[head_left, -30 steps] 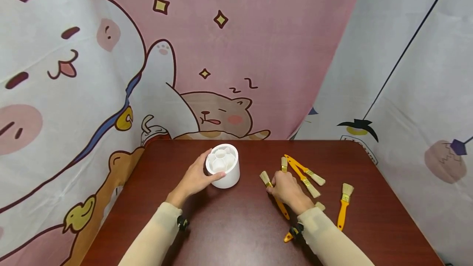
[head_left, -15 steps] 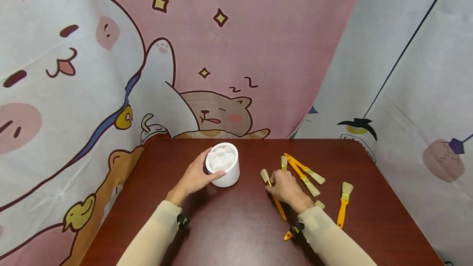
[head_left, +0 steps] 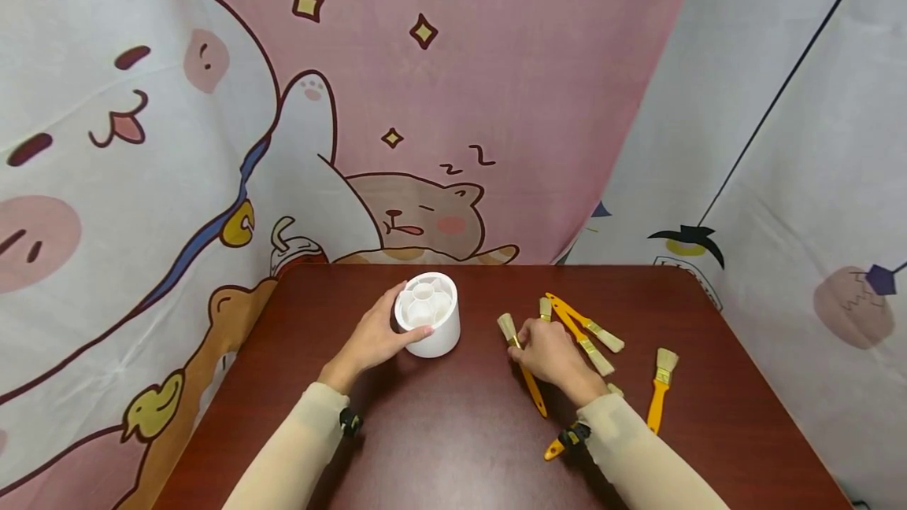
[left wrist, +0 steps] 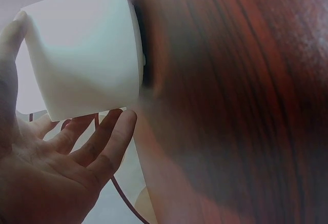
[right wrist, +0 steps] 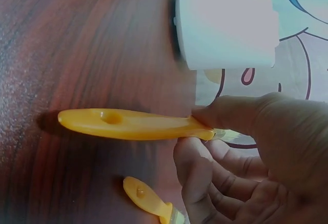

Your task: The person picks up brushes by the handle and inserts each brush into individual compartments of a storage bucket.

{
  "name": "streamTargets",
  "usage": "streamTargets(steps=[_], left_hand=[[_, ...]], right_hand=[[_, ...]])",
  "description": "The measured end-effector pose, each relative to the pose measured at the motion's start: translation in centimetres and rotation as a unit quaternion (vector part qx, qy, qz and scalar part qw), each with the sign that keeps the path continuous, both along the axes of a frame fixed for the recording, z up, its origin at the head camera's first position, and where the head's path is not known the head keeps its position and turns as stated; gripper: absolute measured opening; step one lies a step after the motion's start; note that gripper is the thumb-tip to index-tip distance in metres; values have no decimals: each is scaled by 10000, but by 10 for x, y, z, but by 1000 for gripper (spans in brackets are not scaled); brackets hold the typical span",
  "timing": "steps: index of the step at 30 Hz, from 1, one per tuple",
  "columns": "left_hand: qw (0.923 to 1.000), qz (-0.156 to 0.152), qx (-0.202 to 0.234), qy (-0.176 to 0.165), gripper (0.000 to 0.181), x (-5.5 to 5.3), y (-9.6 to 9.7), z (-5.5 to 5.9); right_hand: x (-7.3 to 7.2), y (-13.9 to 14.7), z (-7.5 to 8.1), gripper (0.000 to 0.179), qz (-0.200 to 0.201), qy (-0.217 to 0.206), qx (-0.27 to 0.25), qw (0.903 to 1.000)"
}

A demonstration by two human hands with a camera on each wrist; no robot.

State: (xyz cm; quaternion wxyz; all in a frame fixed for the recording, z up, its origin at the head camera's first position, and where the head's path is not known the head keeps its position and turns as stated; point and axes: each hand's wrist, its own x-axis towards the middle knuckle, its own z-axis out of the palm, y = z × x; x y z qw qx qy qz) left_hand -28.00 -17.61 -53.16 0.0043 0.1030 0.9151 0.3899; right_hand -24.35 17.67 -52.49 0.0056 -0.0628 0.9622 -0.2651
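Note:
My left hand (head_left: 374, 341) holds a white round organizer cup (head_left: 445, 330), divided inside into several compartments, thumb on the near side of its rim. From the left wrist, the cup's smooth wall (left wrist: 87, 55) shows with fingers spread along it. To the right, my right hand (head_left: 556, 356) pinches a paintbrush (head_left: 531, 392) between thumb and index finger, close to where handle meets ferrule. Its yellow handle (right wrist: 123, 124) slants toward the tabletop in the right wrist view, and its pale bristles point away from me. Another paintbrush (head_left: 545, 308) lies just beyond this hand, partly hidden.
Two yellow-handled brushes (head_left: 594, 356) lie crossed at their handle ends behind the right hand. One more brush (head_left: 659, 396) lies farther right, and another handle (head_left: 554, 451) pokes out beneath the right wrist. The dark wooden table (head_left: 453, 447) ends at a printed cloth backdrop (head_left: 538, 101).
The pinched paintbrush has come up slightly at its bristle end, and my right hand has shifted a little with it. The left hand and cup stay put.

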Motion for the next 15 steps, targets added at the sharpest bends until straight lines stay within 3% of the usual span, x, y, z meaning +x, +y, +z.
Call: streamTargets(steps=[15], left_hand=[[9999, -77, 78, 14, 118, -1, -2, 1]], right_hand=[[5, 2, 15, 24, 137, 241, -523, 9982]])
